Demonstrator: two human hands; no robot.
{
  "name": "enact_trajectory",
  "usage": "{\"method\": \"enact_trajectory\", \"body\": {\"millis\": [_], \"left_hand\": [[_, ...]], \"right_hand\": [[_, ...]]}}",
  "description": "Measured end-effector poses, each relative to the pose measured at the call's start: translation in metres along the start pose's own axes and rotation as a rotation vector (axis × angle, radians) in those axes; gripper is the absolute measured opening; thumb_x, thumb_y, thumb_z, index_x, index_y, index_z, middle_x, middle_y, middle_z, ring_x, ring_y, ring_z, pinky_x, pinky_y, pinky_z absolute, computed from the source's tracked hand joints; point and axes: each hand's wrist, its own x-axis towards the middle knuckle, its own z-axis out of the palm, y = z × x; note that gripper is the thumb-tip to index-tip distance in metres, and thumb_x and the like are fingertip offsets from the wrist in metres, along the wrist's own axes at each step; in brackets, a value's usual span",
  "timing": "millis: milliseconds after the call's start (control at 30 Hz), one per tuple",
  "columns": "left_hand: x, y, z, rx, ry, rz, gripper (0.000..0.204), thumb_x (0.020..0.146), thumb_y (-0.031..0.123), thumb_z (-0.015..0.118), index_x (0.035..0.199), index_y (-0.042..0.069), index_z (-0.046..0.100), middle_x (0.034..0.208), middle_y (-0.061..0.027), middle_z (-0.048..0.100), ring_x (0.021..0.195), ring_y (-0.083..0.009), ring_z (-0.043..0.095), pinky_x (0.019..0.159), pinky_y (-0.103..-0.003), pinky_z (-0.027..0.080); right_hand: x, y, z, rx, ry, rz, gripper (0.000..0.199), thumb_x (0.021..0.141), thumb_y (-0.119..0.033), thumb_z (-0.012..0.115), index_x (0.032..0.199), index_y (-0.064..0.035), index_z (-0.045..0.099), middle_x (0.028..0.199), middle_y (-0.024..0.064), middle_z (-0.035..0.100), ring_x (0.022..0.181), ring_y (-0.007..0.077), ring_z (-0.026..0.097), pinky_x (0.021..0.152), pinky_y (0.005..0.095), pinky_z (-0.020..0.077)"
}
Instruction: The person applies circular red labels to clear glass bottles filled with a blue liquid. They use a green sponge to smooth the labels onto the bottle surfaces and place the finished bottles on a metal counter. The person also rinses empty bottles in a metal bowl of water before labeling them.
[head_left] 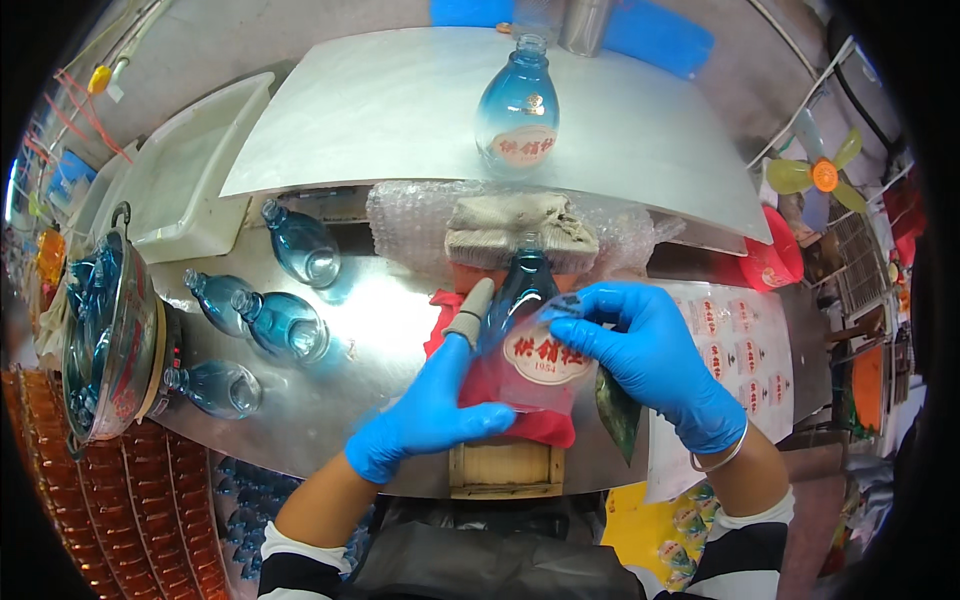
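A blue glass bottle (524, 284) lies on red cloth (545, 428) over a wooden stand (506, 468), its neck pointing away from me. My left hand (432, 400), in a blue glove, is at the bottle's left side with thumb and index finger spread apart. A greyish cover (473, 308) is over that index fingertip. In my right hand (650, 355), also gloved in blue, the upper corner of a clear film label (545, 362) is pinched between thumb and fingers. The label, with a red and cream printed oval, lies over the bottle's body; whether it sticks there I cannot tell.
A finished-looking blue bottle (518, 110) stands on the raised white board (360, 110). Several plain blue bottles (285, 325) lie at left, beside a bottle-filled basin (110, 340). A label sheet (735, 360) is at right, a small fan (824, 175) beyond. Folded cloth (520, 222) sits past the bottle neck.
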Motion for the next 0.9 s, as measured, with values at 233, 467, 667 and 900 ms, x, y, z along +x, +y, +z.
{"method": "enact_trajectory", "body": {"millis": [233, 467, 667, 900], "left_hand": [[0.001, -0.001, 0.010, 0.052, 0.115, -0.081, 0.094, 0.077, 0.025, 0.069, 0.140, -0.004, 0.005, 0.142, -0.0213, 0.020, 0.132, -0.0283, 0.024, 0.107, -0.037, 0.023], [0.002, 0.001, 0.007, 0.101, 0.108, -0.053, 0.085, 0.079, 0.026, 0.067, 0.139, -0.003, 0.015, 0.138, -0.0199, 0.029, 0.128, -0.0257, 0.032, 0.105, -0.035, 0.028], [0.040, 0.020, 0.000, -0.471, 0.188, -0.352, 0.041, 0.087, 0.023, 0.057, 0.119, 0.000, 0.046, 0.109, -0.0092, 0.055, 0.098, -0.0150, 0.055, 0.086, -0.028, 0.045], [0.050, 0.025, 0.005, -0.392, 0.214, -0.434, 0.031, 0.086, 0.019, 0.057, 0.111, 0.002, 0.051, 0.099, -0.0087, 0.060, 0.089, -0.0160, 0.059, 0.079, -0.029, 0.050]], "right_hand": [[0.008, 0.008, 0.003, -0.166, -0.005, -0.214, 0.018, 0.075, -0.013, 0.071, 0.090, -0.0025, 0.068, 0.082, 0.0080, 0.065, 0.074, 0.0119, 0.060, 0.068, 0.0249, 0.0479], [0.026, 0.031, -0.003, 0.115, 0.395, -0.143, 0.020, 0.077, -0.016, 0.071, 0.081, -0.0017, 0.057, 0.074, 0.0016, 0.059, 0.064, 0.0055, 0.050, 0.059, 0.0205, 0.0435], [-0.027, 0.077, 0.038, 0.304, 0.239, -0.024, 0.042, 0.066, -0.022, 0.082, 0.081, -0.0076, 0.046, 0.076, -0.0007, 0.048, 0.062, 0.0053, 0.045, 0.056, 0.0203, 0.0419], [-0.029, 0.088, 0.058, 0.410, 0.291, -0.007, 0.042, 0.067, -0.020, 0.081, 0.080, -0.0080, 0.043, 0.073, -0.0015, 0.043, 0.064, 0.0058, 0.047, 0.055, 0.0213, 0.0437]]}}
